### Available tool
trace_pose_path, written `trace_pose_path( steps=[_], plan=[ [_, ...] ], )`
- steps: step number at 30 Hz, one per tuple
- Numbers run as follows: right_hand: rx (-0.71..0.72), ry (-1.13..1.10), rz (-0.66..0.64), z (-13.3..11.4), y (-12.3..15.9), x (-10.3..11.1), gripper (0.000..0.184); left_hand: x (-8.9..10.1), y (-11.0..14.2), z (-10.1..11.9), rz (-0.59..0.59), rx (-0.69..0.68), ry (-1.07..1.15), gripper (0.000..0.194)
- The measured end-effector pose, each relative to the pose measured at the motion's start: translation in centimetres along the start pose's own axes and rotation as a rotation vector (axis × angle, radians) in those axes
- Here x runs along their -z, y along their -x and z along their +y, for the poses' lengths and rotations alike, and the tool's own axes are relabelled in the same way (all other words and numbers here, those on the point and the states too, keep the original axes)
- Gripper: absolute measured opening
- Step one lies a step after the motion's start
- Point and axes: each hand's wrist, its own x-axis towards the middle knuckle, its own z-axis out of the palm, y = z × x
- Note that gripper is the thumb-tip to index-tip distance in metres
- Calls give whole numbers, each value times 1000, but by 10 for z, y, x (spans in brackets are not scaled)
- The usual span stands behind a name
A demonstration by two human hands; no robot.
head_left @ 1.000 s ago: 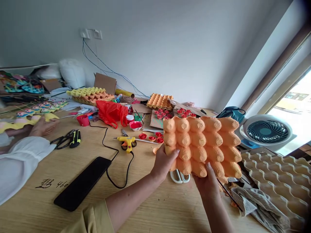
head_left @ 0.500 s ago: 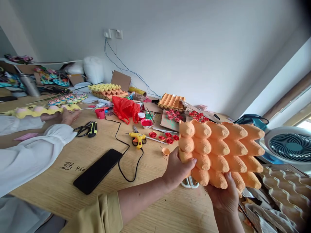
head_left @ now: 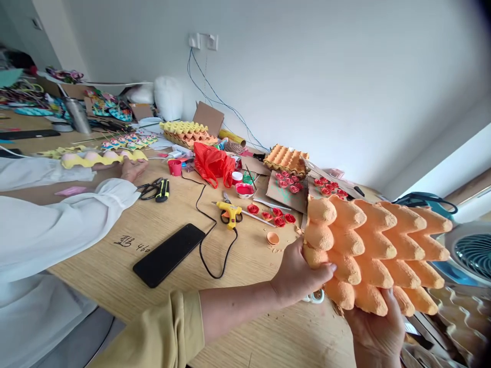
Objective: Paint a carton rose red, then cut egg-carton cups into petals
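Observation:
An orange egg tray (head_left: 368,250) is held up over the right end of the table, its pointed cups facing me. My left hand (head_left: 301,271) grips its left edge, thumb across a lower cup. From below, my right hand (head_left: 378,327) holds the bottom edge with the thumb on the front; the other fingers are behind the tray. White-handled scissors (head_left: 315,296) lie partly hidden under my left hand. A small orange cup (head_left: 272,238) sits among crumbs on the table. Several red paper roses (head_left: 279,217) lie just beyond.
A yellow glue gun (head_left: 229,212), a black phone (head_left: 169,254) and a utility knife (head_left: 162,190) lie on the table (head_left: 245,327). At the left, a co-worker's hands (head_left: 132,168) hold a yellow egg-carton strip (head_left: 103,158). A fan (head_left: 475,253) stands at the right.
The view has turned left, so the table things appear further right. The tray, still in both hands, sits slightly lower and further right in the picture.

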Motion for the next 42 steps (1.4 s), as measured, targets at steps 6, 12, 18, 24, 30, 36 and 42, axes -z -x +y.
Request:
trace_pose_path(
  steps=[6, 12, 18, 24, 30, 36, 42],
  plan=[
    [-15, -15, -29, -1, -3, -1, 51, 0, 0, -1, -5, -1, -2, 22],
    [-52, -39, -61, -2, -6, 1, 51, 1, -1, 0, -29, -15, -21, 20],
    [-25, -55, -99, -3, -1, -5, 48, 6, -5, -1, -84, -21, -33, 25],
    [89, -30, -88, 4, 7, -13, 59, 14, -18, 4, -45, -28, 53, 48],
    [186, 0, -107, 15, 10, -14, 68, 17, -26, 12, 126, -8, 158, 50],
    [164, -2, -164, 15, 16, -15, 64, 14, -25, 13, 232, -6, 150, 38],
    [83, -42, -101, 16, 11, -16, 54, 14, -27, 11, 210, 34, 151, 29]
  ],
)
